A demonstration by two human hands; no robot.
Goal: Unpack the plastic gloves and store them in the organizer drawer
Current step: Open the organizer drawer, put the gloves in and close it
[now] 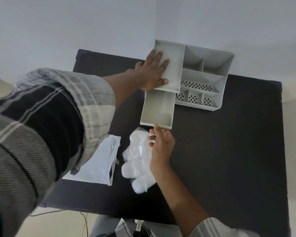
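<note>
A grey organizer (210,77) with several compartments stands at the far side of the dark table. Its drawer (158,108) is pulled out toward me and is empty. My left hand (152,71) lies flat, fingers spread, on the organizer's left compartment and its edge. My right hand (161,144) touches the drawer's front edge with its fingertips, palm beside the gloves. A stack of clear plastic gloves (138,159) lies on the table just left of that hand. The empty white package (99,161) lies further left, partly under my left sleeve.
The dark table (220,151) has bare surface to the right of the gloves and in front of the organizer. A pale wall rises behind the table. Thin wires hang below the near table edge.
</note>
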